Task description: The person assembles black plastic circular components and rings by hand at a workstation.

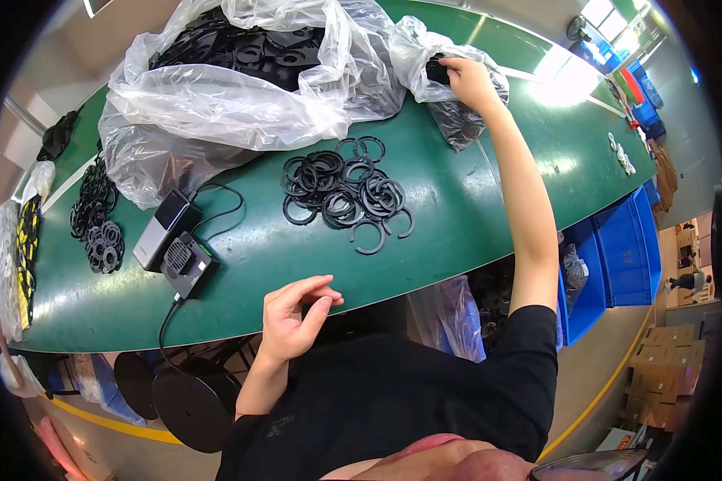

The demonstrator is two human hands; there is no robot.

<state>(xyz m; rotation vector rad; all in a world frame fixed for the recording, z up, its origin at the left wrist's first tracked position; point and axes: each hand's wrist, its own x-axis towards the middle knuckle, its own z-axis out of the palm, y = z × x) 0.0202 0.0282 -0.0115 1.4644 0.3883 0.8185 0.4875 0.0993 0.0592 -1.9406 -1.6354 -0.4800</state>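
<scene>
My right hand [470, 82] is stretched out to the mouth of a small clear plastic bag [413, 50] at the far side of the green table. Its fingers are drawn together at the black parts [437, 70] inside; what they grip is too small to make out. My left hand [295, 317] hovers by the table's near edge, fingers loosely bent, thumb apart, holding nothing. Between the hands lies a loose pile of black open rings [341, 188], with one C-shaped ring [368, 238] at its near side.
A large clear bag [217, 112] full of black flat parts [257, 56] fills the back left. Left of the rings sit a boxy device with a cable [186, 260] and smaller black rings [104, 247]. Blue bins [626, 248] stand at the right, a black stool [192, 405] below.
</scene>
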